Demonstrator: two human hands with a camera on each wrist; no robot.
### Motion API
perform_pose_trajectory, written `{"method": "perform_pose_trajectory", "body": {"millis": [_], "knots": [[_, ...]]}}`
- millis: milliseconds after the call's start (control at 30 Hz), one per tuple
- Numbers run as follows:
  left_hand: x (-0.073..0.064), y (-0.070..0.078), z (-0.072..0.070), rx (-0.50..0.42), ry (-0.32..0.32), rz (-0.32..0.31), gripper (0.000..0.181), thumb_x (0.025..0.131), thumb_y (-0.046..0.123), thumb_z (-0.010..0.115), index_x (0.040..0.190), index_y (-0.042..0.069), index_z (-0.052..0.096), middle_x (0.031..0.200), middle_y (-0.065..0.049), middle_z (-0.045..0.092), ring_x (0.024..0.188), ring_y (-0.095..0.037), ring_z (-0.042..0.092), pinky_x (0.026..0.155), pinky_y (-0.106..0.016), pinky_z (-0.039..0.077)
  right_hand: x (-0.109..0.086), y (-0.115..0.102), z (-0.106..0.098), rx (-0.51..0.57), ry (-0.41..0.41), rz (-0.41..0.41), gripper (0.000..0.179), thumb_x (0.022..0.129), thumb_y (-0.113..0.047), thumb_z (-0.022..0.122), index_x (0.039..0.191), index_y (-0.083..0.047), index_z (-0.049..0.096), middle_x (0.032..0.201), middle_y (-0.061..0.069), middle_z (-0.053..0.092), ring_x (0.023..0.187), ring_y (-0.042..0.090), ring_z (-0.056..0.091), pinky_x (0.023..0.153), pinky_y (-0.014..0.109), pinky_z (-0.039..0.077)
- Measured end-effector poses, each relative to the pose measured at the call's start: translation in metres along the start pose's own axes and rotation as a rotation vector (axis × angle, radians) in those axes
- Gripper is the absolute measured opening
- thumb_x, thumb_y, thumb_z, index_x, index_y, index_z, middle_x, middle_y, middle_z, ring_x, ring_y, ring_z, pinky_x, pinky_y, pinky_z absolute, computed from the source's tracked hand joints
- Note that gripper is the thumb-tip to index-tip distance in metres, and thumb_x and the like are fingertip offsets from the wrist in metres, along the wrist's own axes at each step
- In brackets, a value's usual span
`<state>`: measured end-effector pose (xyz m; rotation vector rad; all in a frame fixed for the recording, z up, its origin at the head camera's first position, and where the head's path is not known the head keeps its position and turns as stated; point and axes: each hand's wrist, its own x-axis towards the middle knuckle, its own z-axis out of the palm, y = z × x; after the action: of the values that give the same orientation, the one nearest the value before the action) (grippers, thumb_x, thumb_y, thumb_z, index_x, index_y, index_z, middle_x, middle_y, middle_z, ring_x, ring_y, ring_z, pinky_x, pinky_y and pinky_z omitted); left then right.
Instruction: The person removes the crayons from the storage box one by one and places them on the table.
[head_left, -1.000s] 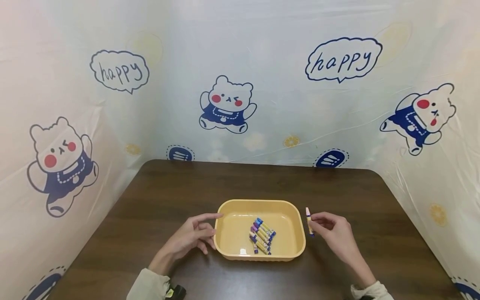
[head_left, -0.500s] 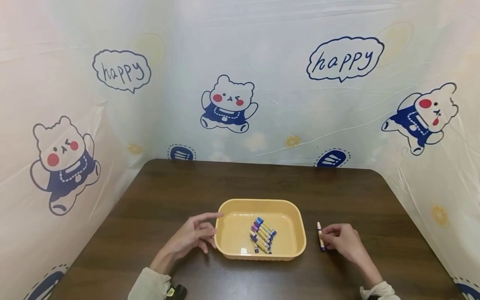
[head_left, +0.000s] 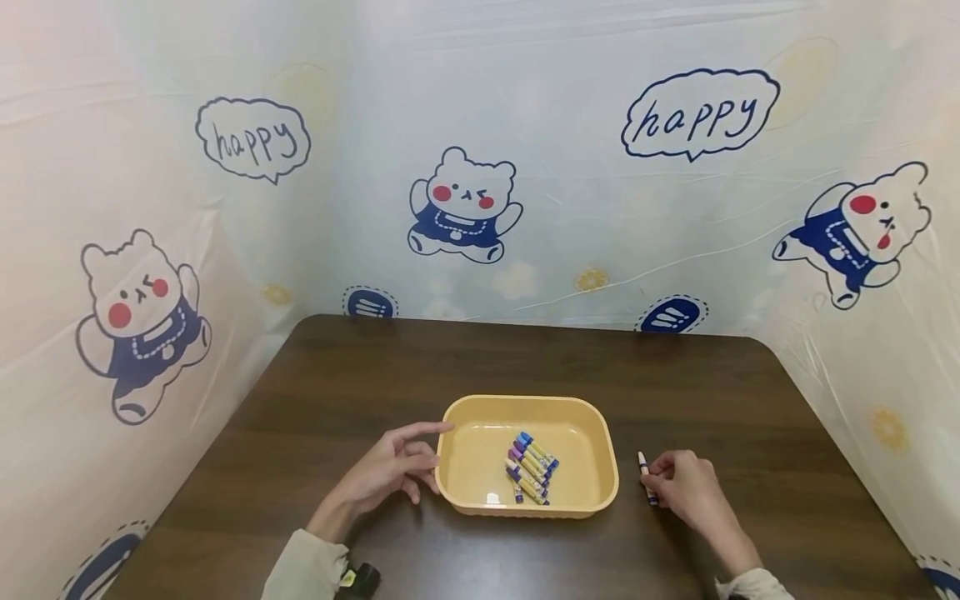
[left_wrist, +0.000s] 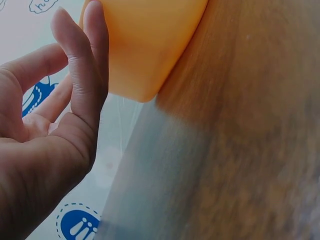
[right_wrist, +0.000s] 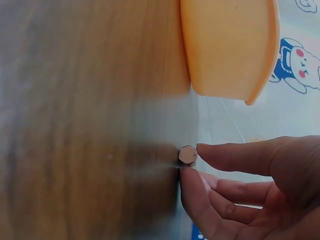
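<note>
A yellow plastic tray [head_left: 474, 462] stands on the brown table, holding several crayons [head_left: 534, 468] in a loose heap with blue, purple and pale tips. My left hand [head_left: 375, 472] is at the tray's left side, its index finger stretched to the rim and the other fingers relaxed beside the wall. To the right of the tray, my right hand [head_left: 693, 487] pinches a pale-tipped crayon [head_left: 642, 461] between thumb and index finger. In the right wrist view the flat end of this crayon [right_wrist: 188, 154] faces the camera, right at the table surface.
The dark wooden table [head_left: 360, 375] has rounded far corners. Behind it and along both sides hangs a pale printed curtain [head_left: 570, 208] with bears and "happy" bubbles.
My right hand has carried the pale-tipped crayon away from the tray's right edge, rightward and nearer to me, down to the table. My left hand keeps its place at the tray.
</note>
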<state>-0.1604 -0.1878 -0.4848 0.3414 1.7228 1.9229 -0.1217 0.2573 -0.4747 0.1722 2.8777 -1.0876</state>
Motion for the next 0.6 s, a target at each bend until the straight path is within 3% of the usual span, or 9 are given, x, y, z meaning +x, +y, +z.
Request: {"method": "perform_pose_trajectory", "body": {"millis": [233, 600], "knots": [[-0.001, 0.001, 0.001, 0.004, 0.007, -0.004, 0.057, 0.098, 0.006, 0.061, 0.150, 0.003, 0.039, 0.097, -0.031, 0.067, 0.072, -0.024, 0.071, 0.052, -0.028, 0.056, -0.007, -0.003, -0.005, -0.106, 0.028, -0.061, 0.009, 0.085, -0.014, 0.074, 0.080, -0.007, 0.071, 0.067, -0.003, 0.066, 0.059, 0.011, 0.059, 0.054, 0.030, 0.047], [-0.001, -0.001, 0.001, 0.003, 0.001, 0.002, 0.057, 0.098, 0.006, 0.061, 0.150, 0.003, 0.040, 0.097, -0.030, 0.067, 0.072, -0.024, 0.071, 0.052, -0.027, 0.056, -0.014, -0.018, -0.016, -0.126, 0.092, -0.128, 0.004, 0.086, -0.013, 0.074, 0.085, -0.009, 0.075, 0.070, -0.005, 0.066, 0.064, 0.012, 0.056, 0.058, 0.032, 0.045]]}}
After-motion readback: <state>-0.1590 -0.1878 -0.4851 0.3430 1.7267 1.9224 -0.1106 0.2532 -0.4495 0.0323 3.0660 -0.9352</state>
